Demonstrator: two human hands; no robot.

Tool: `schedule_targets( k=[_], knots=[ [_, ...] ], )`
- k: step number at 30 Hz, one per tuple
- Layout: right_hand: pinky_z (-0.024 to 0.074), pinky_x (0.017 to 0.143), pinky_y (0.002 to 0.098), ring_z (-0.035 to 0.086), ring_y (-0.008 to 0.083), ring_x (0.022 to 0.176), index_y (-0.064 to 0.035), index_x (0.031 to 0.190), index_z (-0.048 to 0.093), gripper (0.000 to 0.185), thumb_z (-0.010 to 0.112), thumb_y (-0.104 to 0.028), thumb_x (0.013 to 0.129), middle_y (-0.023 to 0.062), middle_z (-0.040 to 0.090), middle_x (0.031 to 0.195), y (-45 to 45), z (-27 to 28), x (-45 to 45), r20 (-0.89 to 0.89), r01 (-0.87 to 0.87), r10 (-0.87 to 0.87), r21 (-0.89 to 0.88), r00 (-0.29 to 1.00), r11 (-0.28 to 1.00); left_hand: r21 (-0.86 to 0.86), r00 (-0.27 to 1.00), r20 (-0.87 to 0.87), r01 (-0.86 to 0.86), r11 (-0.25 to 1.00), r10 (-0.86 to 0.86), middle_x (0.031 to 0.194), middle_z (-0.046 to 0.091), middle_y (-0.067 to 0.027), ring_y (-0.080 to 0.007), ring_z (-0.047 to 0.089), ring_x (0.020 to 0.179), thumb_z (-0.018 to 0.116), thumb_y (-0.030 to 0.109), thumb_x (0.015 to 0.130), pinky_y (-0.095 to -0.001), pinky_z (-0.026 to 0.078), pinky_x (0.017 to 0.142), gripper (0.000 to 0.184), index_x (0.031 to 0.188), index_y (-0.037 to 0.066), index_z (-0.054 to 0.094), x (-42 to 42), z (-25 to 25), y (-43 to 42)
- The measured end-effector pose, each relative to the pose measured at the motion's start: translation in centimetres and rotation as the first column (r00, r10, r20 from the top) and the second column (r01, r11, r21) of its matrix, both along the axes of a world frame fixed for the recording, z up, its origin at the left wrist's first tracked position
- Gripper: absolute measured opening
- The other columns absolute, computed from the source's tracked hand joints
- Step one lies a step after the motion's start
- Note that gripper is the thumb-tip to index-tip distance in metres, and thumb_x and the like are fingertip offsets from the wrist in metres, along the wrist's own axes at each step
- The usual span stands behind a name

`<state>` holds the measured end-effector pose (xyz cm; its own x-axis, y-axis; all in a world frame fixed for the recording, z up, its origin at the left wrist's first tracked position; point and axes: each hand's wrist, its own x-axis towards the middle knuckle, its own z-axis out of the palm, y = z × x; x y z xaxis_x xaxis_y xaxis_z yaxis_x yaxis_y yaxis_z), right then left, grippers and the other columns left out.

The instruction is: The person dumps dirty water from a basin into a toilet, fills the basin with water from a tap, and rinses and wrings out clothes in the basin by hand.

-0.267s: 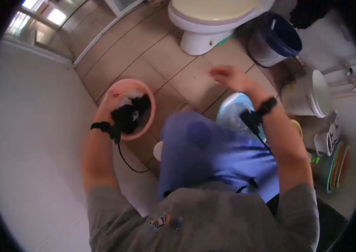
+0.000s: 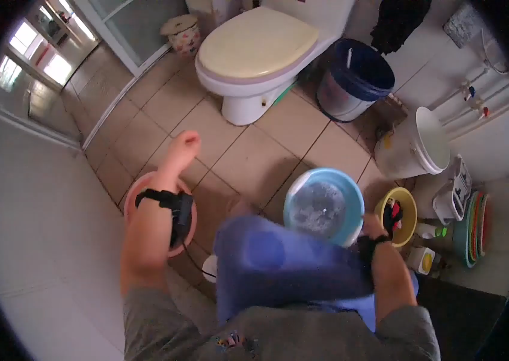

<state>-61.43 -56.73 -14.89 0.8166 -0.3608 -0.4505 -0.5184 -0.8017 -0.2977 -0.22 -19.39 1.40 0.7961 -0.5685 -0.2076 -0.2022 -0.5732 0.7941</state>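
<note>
My left hand [image 2: 183, 151] is held over the tiles, beyond the pink basin [image 2: 132, 191], fingers curled in and nothing visible in them. Below my left forearm, that basin holds dark cloth, mostly hidden by my wrist and its black strap. My right hand [image 2: 374, 226] is at the right rim of the light blue basin [image 2: 355, 192], fingers bent against the rim and partly hidden. Sudsy water [image 2: 320, 207] stands in the blue basin. Just right of my right hand is a yellow basin [image 2: 409, 201] with dark and red cloth inside.
A toilet [image 2: 236, 96] with its lid down stands ahead. Right of it are a dark-blue-rimmed bucket [image 2: 344, 105] and a white bucket [image 2: 395, 150]. Several stacked basins [image 2: 475, 231] lean at the right wall. A bottle with a green cap [image 2: 429, 231] stands by the yellow basin.
My left hand has come out of the pink basin and moved forward over the floor. My right hand has dropped from above the tiles to the blue basin's right rim. The view has shifted.
</note>
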Motion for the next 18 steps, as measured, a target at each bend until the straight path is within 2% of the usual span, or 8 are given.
schedule_targets(
  k=[3,7,8,10,11,13,16,18],
  knots=[
    [0.0508,0.073,0.0425,0.063,0.0344,0.085,-0.0038,0.107,0.060,0.043,0.066,-0.030,0.074,0.0176,0.065,0.094,6.4,1.1,-2.9,-0.066,0.224,-0.230,-0.082,0.971,0.971,-0.220,0.981,-0.189,-0.088,0.971,0.046,0.103,0.064,-0.0098,-0.0186,0.060,0.093,0.059,0.017,0.083,-0.0303,0.049,0.081,0.028,0.107,0.003,0.061,-0.3,-0.4,-8.2],
    [0.0509,0.079,0.0418,0.062,0.0337,0.093,-0.0025,0.110,0.058,0.039,0.065,-0.014,0.074,0.0177,0.064,0.098,10.8,-1.7,-3.2,-0.041,0.542,-0.637,0.569,0.770,0.619,-0.463,0.910,-0.396,-0.314,0.829,0.123,0.111,0.058,-0.0102,-0.0176,0.057,0.097,0.057,0.008,0.082,-0.0284,0.048,0.081,0.029,0.109,-0.002,0.054,-0.5,-0.8,-16.5],
    [0.0509,0.079,0.0418,0.062,0.0337,0.093,-0.0025,0.110,0.058,0.039,0.065,-0.014,0.074,0.0177,0.064,0.098,11.0,-3.3,-3.6,-0.034,0.546,-0.650,0.578,0.759,0.607,-0.463,0.917,-0.385,-0.293,0.837,0.108,0.111,0.058,-0.0102,-0.0176,0.057,0.097,0.057,0.008,0.082,-0.0284,0.048,0.081,0.029,0.109,-0.002,0.054,0.5,-2.0,-18.0],
    [0.0510,0.076,0.0423,0.062,0.0342,0.092,-0.0036,0.106,0.060,0.037,0.066,-0.017,0.072,0.0181,0.064,0.097,11.3,-6.9,-4.4,0.224,0.121,-0.157,0.168,0.962,0.978,-0.520,0.891,-0.452,-0.228,0.823,-0.039,0.110,0.056,-0.0122,-0.0204,0.057,0.099,0.053,0.008,0.083,-0.0296,0.048,0.084,0.028,0.107,-0.004,0.049,2.3,-4.0,-20.5],
    [0.0513,0.075,0.0409,0.063,0.0321,0.088,-0.0049,0.100,0.063,0.031,0.066,-0.020,0.073,0.0157,0.066,0.093,11.6,-12.1,-5.6,0.139,0.344,-0.391,0.274,0.910,0.898,-0.518,0.892,-0.449,-0.213,0.828,-0.050,0.110,0.056,-0.0122,-0.0204,0.057,0.099,0.053,0.008,0.083,-0.0296,0.048,0.084,0.028,0.107,-0.004,0.049,2.3,-3.9,-21.4],
    [0.0518,0.071,0.0379,0.065,0.0278,0.081,-0.0076,0.087,0.069,0.024,0.066,-0.028,0.075,0.0109,0.068,0.084,12.2,-21.8,-7.6,-0.006,0.735,-0.808,0.417,0.590,0.534,-0.566,0.695,-0.716,-0.632,0.530,0.064,0.108,0.054,-0.0122,-0.0228,0.057,0.097,0.051,0.010,0.083,-0.0303,0.048,0.086,0.024,0.102,-0.004,0.049,2.0,-3.1,-22.9],
    [0.0520,0.073,0.0384,0.065,0.0293,0.080,-0.0106,0.086,0.070,0.021,0.065,-0.028,0.076,0.0106,0.069,0.081,12.2,-22.0,-7.5,-0.032,0.683,-0.691,0.197,0.722,0.704,-0.620,0.703,-0.709,-0.655,0.432,0.049,0.111,0.053,-0.0109,-0.0241,0.055,0.102,0.049,0.012,0.085,-0.0322,0.046,0.092,0.028,0.108,-0.003,0.048,0.9,-1.1,-23.3],
    [0.0496,0.073,0.0376,0.062,0.0253,0.084,0.0016,0.099,0.062,0.032,0.065,-0.020,0.075,0.0118,0.065,0.089,12.2,-29.1,-13.2,-0.185,0.765,-0.878,0.590,0.441,0.260,-0.796,0.872,-0.489,-0.457,0.397,0.022,0.117,0.051,-0.0110,-0.0237,0.051,0.110,0.051,0.014,0.086,-0.0354,0.042,0.097,0.035,0.117,-0.002,0.047,1.6,0.2,-23.8]
  ],
)
